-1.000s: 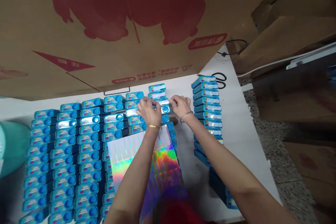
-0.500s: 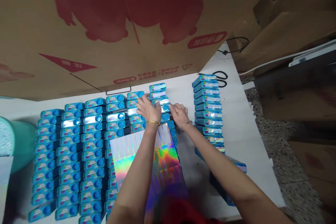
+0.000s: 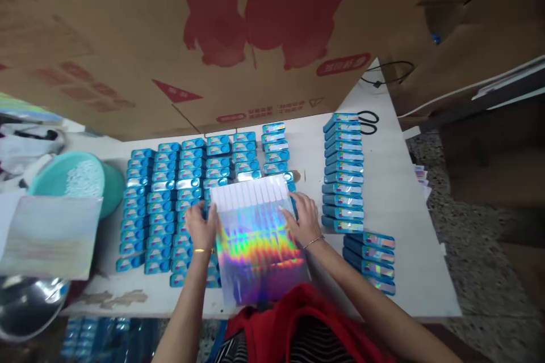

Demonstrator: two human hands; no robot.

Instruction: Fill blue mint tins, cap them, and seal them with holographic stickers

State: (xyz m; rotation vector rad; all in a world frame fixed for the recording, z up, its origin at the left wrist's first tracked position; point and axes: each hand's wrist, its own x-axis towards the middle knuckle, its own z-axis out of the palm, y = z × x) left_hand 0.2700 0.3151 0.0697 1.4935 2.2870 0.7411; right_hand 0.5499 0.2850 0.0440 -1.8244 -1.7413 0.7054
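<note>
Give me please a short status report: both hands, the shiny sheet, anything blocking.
Left hand and right hand grip the side edges of the holographic sheet. Sheet lies over blue boxes. Nothing blocks the hands.

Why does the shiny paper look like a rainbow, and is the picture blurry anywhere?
Head view: light glares off the holographic sheet between the left hand and right hand, splitting into rainbow bands; the edges look soft and stretched, especially the teal tub.
</note>
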